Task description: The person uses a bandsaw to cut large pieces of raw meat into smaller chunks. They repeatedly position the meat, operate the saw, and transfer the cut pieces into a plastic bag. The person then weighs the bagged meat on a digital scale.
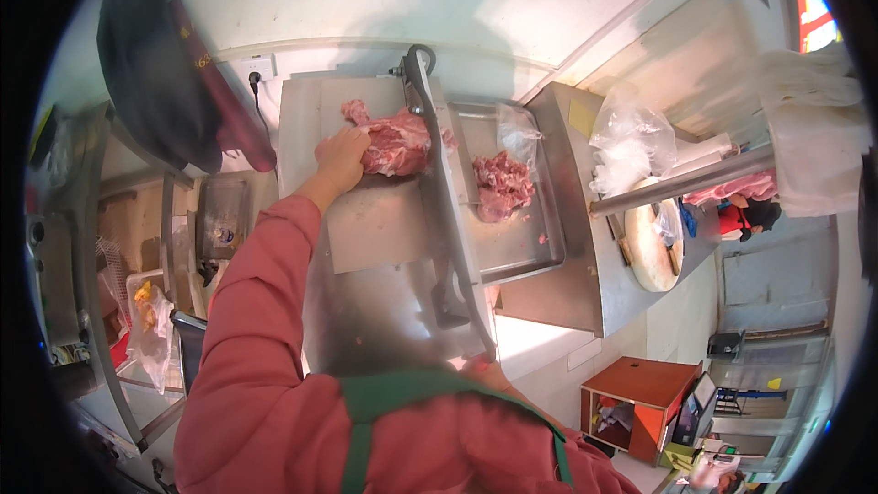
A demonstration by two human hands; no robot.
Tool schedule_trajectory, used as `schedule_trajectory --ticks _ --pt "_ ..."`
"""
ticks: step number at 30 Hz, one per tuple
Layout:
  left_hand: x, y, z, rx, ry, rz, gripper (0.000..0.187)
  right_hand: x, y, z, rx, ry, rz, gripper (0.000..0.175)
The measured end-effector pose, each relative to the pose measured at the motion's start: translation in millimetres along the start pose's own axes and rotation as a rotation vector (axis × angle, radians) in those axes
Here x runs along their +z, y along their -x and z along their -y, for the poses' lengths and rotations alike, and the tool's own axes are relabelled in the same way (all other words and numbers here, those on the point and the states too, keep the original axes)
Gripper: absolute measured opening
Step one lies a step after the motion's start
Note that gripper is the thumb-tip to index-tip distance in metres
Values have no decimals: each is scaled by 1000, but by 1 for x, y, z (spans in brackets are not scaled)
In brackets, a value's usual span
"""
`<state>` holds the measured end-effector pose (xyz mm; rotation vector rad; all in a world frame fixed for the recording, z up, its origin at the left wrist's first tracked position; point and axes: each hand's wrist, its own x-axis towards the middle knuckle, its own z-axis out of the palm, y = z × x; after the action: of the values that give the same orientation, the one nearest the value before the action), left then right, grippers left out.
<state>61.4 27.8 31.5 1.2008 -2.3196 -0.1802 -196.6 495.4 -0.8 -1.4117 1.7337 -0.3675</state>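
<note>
My left hand (345,156) grips the near-left side of a large piece of raw meat (399,144). This piece lies on the steel bed (374,233) of a lever-type meat and bone cutter, its right end against the long hinged blade arm (449,226). My right hand (485,374) is low in the view, closed around the near end of that arm; my body hides part of it. Just beyond the blade, a pile of cut raw meat (504,185) sits in a shallow steel tray (514,267). A clear plastic bag (518,130) lies at the tray's far edge.
To the right, a steel counter (576,219) carries a round chopping board (648,247) with knives and plastic bags (631,137). A metal rail (679,182) crosses above it. Dark garments (158,75) hang at left near a plugged socket (258,68). An orange-brown cabinet (645,384) stands lower right.
</note>
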Motion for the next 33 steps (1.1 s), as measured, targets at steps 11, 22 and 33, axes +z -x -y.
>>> schedule_trajectory --ticks 11,22,33 --pt "-4 2 -8 -104 34 -33 21 -13 2 24 334 -579 -59 14" --pt "-9 6 -10 -67 131 -120 20 -96 34 123 410 -372 21 28" --pt "-16 0 -3 32 170 -193 23 -210 48 284 572 -811 -69 33"
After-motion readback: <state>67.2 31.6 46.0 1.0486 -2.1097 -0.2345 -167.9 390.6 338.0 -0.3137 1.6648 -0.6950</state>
